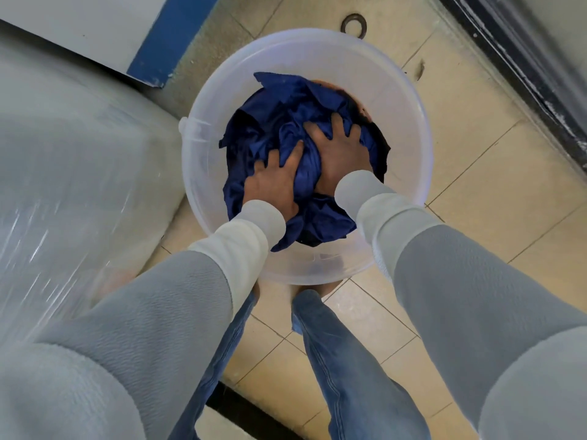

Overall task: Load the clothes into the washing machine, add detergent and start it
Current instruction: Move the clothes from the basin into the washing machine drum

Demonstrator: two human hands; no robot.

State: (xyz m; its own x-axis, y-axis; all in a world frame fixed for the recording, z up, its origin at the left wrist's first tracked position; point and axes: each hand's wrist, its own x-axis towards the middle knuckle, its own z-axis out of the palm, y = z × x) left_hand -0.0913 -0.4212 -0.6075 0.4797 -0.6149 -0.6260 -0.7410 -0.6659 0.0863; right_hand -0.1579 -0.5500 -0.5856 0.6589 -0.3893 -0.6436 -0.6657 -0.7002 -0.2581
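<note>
A clear plastic bucket (pixel 397 90) stands on the tiled floor in front of my feet. Crumpled dark blue clothes (pixel 273 112) fill its bottom, with a black garment (pixel 379 144) showing at their right edge. Both my hands are down inside the bucket. My left hand (pixel 273 182) digs its fingers into the blue cloth and gathers a fold of it. My right hand (pixel 340 144) lies on the pile with fingers spread, the fingertips sinking into the fabric. The washing machine (pixel 63 154), wrapped in shiny plastic film, stands at the left.
Beige floor tiles (pixel 492 173) surround the bucket. A metal ring (pixel 354 25) lies on the floor beyond it. A dark door frame (pixel 524 74) runs along the right. A white panel with a blue edge (pixel 165 36) stands at the upper left.
</note>
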